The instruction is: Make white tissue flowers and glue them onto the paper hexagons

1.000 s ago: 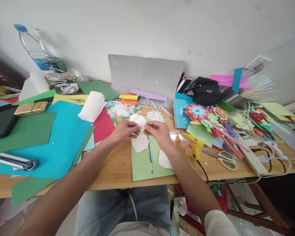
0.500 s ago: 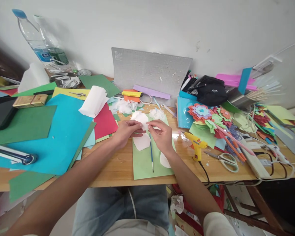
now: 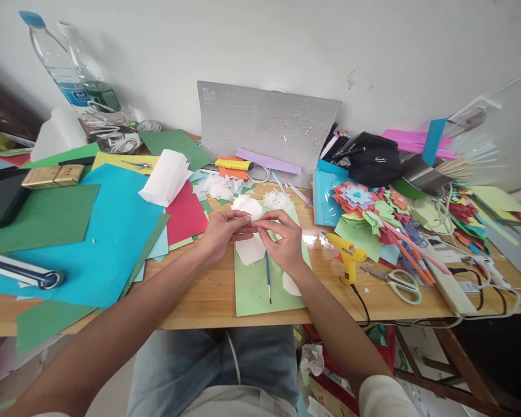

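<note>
My left hand [image 3: 228, 231] and my right hand [image 3: 282, 238] meet over a light green sheet [image 3: 247, 295], their fingertips pinched together. Between them is a white paper piece [image 3: 248, 205], largely covered by the fingers; which parts each hand grips is hard to see. Below the hands a cut white paper shape [image 3: 250, 250] lies on the green sheet. Another white shape [image 3: 290, 284] is partly under my right wrist. A thin blue paintbrush [image 3: 268, 275] lies between, bristles toward me. Crumpled white paper [image 3: 278, 200] sits just behind my right hand.
To the right are a yellow glue gun [image 3: 347, 255], scissors [image 3: 402, 284] and layered paper flowers [image 3: 356, 197]. A stapler [image 3: 24, 272] lies on blue paper [image 3: 121, 231] at left, near a white paper roll [image 3: 165, 178]. A grey cutting mat [image 3: 264, 124] leans against the wall.
My right hand has shifted slightly left, and its fingertips now press against those of my left hand. The left hand stays almost still.
</note>
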The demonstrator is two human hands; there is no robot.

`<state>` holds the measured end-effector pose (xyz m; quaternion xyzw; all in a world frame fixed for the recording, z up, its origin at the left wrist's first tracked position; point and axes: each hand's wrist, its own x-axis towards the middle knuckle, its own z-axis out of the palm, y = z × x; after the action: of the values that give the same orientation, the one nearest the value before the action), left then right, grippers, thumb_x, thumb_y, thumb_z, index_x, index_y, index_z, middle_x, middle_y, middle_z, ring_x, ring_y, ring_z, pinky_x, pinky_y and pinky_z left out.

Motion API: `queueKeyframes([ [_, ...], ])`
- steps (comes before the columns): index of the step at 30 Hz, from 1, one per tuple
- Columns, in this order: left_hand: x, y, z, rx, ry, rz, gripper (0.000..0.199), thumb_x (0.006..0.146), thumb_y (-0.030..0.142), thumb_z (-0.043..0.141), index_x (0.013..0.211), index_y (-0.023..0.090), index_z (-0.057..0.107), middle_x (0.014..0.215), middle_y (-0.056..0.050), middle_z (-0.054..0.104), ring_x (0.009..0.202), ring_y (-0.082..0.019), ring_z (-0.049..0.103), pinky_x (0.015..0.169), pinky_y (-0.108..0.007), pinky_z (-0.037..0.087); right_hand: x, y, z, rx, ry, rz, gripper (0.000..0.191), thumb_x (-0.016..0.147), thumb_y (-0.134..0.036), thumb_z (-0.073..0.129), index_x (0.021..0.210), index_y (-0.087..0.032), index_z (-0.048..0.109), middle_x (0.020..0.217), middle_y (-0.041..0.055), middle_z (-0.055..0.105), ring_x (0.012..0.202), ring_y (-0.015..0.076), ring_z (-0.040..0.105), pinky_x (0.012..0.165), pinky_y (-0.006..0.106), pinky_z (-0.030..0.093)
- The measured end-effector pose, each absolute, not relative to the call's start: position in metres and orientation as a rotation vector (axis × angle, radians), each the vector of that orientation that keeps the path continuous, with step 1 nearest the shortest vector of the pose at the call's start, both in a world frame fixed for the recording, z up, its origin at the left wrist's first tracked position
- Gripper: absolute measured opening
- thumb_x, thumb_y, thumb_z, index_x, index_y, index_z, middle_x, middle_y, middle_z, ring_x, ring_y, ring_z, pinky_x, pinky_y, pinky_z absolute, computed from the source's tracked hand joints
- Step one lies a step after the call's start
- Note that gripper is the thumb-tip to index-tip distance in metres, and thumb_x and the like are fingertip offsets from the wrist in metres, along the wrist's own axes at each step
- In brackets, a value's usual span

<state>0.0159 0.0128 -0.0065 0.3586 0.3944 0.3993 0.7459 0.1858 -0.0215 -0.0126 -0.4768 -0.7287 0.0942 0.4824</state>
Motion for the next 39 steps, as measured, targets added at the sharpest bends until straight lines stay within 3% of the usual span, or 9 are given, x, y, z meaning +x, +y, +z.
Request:
queueKeyframes([
  [11, 0.0148, 0.0090, -0.0031, 0.814, 0.825, 0.905, 0.035, 0.071, 0.038, 0.080, 0.095, 0.015, 0.068, 0.091, -0.007, 0.071, 0.089, -0.020, 0.070, 0.080, -0.034, 0.058, 0.1865, -0.0231, -0.0117, -1.042, -1.837, 0.298, 0.040, 0.084, -0.009, 0.049, 0.107, -0.029, 0.074, 0.102, 0.0063, 0.061, 0.092, 0.0180, 0.062, 0.079, 0.035, 0.055],
  [16, 0.0160, 0.0094, -0.0047, 0.878, 0.902, 0.956, 0.034, 0.068, 0.039, 0.082, 0.086, 0.014, 0.067, 0.085, -0.005, 0.069, 0.082, -0.019, 0.069, 0.075, -0.033, 0.059, 0.1871, -0.0257, -0.0082, -1.124, -1.689, 0.569, 0.028, 0.089, -0.022, 0.053, 0.107, -0.027, 0.073, 0.108, 0.0069, 0.063, 0.099, 0.0200, 0.062, 0.082, 0.036, 0.056],
  [22, 0.0193, 0.0074, -0.0051, 1.028, 0.906, 0.937, 0.035, 0.069, 0.044, 0.079, 0.084, 0.015, 0.068, 0.082, -0.004, 0.067, 0.077, -0.016, 0.064, 0.072, -0.035, 0.061, 0.1895, -0.0194, -0.0071, -1.272, -1.287, 1.064, 0.024, 0.078, -0.044, 0.071, 0.085, -0.021, 0.074, 0.083, 0.0037, 0.068, 0.079, 0.0176, 0.063, 0.067, 0.031, 0.059],
  [28, 0.0216, 0.0062, -0.0104, 1.082, 0.915, 0.901, 0.037, 0.071, 0.047, 0.077, 0.085, 0.015, 0.068, 0.086, -0.005, 0.069, 0.080, -0.017, 0.066, 0.073, -0.034, 0.061, 0.1894, -0.0164, -0.0133, -1.281, -1.249, 1.190, 0.023, 0.069, -0.041, 0.079, 0.077, -0.020, 0.073, 0.074, 0.0009, 0.068, 0.066, 0.0135, 0.060, 0.061, 0.028, 0.055],
  [34, 0.0218, 0.0046, -0.0100, 1.051, 0.875, 0.896, 0.039, 0.072, 0.042, 0.078, 0.097, 0.015, 0.066, 0.091, -0.007, 0.070, 0.085, -0.019, 0.068, 0.073, -0.036, 0.061, 0.1881, -0.0179, -0.0094, -1.307, -1.150, 1.213, 0.022, 0.070, -0.041, 0.077, 0.072, -0.020, 0.071, 0.070, 0.0005, 0.067, 0.065, 0.0131, 0.060, 0.061, 0.027, 0.055],
  [39, 0.0219, 0.0049, -0.0080, 1.033, 0.893, 0.876, 0.029, 0.070, 0.033, 0.079, 0.087, 0.014, 0.065, 0.081, -0.005, 0.069, 0.079, -0.017, 0.068, 0.072, -0.034, 0.061, 0.1870, -0.0189, -0.0069, -1.301, -1.077, 1.248, 0.022, 0.069, -0.040, 0.078, 0.072, -0.020, 0.070, 0.069, 0.0000, 0.066, 0.063, 0.0127, 0.061, 0.063, 0.028, 0.056],
])
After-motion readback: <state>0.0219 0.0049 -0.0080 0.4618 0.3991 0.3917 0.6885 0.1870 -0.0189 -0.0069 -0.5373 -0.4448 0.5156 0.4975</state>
